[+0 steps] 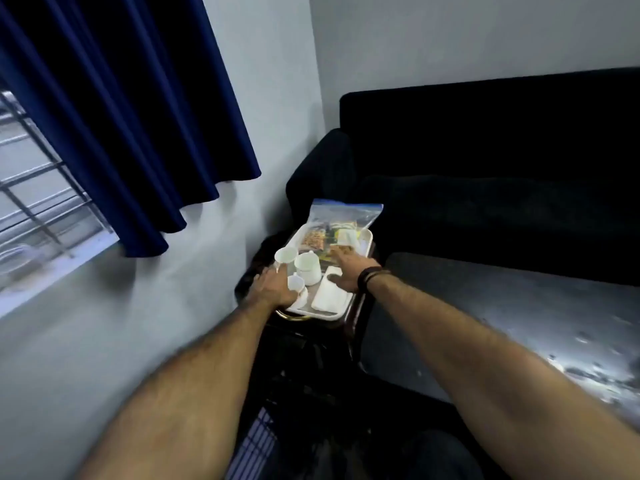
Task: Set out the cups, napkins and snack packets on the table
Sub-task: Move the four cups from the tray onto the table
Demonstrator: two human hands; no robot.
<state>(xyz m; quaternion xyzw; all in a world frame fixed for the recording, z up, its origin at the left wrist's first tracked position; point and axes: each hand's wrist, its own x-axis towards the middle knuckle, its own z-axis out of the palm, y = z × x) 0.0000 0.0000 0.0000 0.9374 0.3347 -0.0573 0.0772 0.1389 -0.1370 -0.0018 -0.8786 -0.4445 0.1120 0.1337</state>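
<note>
- Task judged at its very start: nothing is seen set out on the table (pixel 519 327) yet; the grey tabletop at 3–4 o'clock of the frame carries none of the task items in its visible part.
- All items are still gathered on a white tray (pixel 343 315) near frame centre, which rests on a small dark stand (pixel 356 327) between the wall and the table.
- Three white cups are counted on the tray's 9 o'clock side: far cup (pixel 286 255), taller cup (pixel 307 267) just beside it, near cup (pixel 295 283) at the tray's 7 o'clock.
- Napkins (pixel 327 295), a white folded stack, are seen at the tray's 5 o'clock, flat.
- Snack packets (pixel 317 239) lie at the tray's 12 o'clock, partly inside or under a clear zip bag (pixel 346 213) that overhangs the far rim; packet count cannot be told.
- Left hand (pixel 273 287) is placed at the tray's 8 o'clock edge, touching or just beside the near cup; whether anything is gripped cannot be told because of blur.
- Right hand (pixel 348 271) is held with fingers spread, over the napkins and packets; nothing is gripped. Contact with the napkins cannot be confirmed.
- Left to do, as judged: every cup, napkin and packet is to be moved to the table.
- A dark sofa (pixel 485 168) is seen at 1–2 o'clock, a blue curtain (pixel 121 116) at 10 o'clock.
</note>
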